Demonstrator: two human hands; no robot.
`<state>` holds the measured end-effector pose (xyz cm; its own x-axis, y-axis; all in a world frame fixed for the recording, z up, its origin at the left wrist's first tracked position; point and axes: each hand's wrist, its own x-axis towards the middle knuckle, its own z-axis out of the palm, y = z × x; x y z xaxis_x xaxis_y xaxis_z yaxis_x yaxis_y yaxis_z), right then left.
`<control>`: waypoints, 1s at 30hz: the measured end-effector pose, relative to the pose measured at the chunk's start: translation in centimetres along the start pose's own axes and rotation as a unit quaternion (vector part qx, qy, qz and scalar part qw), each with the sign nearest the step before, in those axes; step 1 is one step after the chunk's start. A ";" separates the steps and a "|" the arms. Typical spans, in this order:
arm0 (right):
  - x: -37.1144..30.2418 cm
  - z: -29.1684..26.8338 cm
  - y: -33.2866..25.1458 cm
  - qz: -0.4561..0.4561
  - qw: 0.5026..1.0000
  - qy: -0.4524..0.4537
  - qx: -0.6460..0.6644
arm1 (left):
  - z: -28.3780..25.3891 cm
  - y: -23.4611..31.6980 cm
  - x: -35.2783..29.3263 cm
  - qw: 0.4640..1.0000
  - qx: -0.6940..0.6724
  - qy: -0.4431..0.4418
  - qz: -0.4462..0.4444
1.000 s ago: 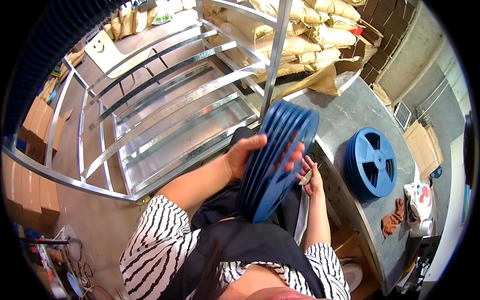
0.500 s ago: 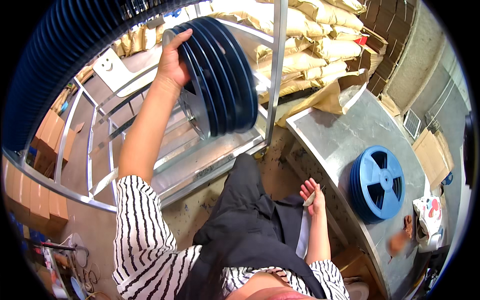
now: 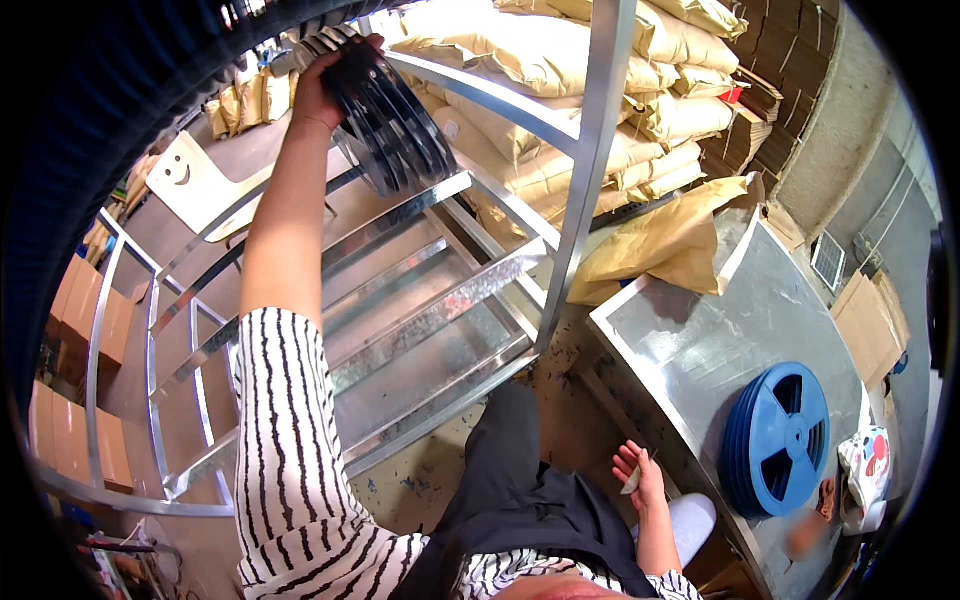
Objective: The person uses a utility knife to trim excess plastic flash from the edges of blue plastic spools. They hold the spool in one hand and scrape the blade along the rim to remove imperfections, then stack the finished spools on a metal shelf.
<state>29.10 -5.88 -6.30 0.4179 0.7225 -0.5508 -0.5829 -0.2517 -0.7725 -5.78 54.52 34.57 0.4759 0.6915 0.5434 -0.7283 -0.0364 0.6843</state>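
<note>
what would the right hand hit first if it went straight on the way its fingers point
The right hand would probably meet the metal rack first, around its nearest upright, though depth is unclear.

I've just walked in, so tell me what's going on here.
The person's left hand holds a stack of dark reels at the far end of the metal rack; whether it rests there isn't clear. The right hand holds a small pale piece. A stack of blue reels sits on the grey table.
</note>
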 end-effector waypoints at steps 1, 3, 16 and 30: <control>0.1 -0.2 -0.1 0.007 1.000 0.012 -0.007 | 1.5 -1.5 0.0 0.997 0.048 0.059 -0.015; 1.1 0.6 -0.6 0.014 0.999 0.015 -0.028 | -1.0 -1.7 1.1 0.998 0.042 0.022 -0.050; 1.7 0.1 -1.8 0.024 0.997 0.049 -0.052 | -6.7 -7.4 9.2 0.967 0.123 0.212 -0.071; 2.3 0.4 -0.2 0.013 0.999 0.048 -0.012 | -3.4 -7.3 4.2 0.829 0.454 0.264 -0.194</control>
<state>29.91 -3.90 -7.33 0.4678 0.6508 -0.5980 -0.5779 -0.2867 -0.7641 -0.18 60.15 30.23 0.1305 0.9888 0.0725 0.2135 -0.0994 0.9719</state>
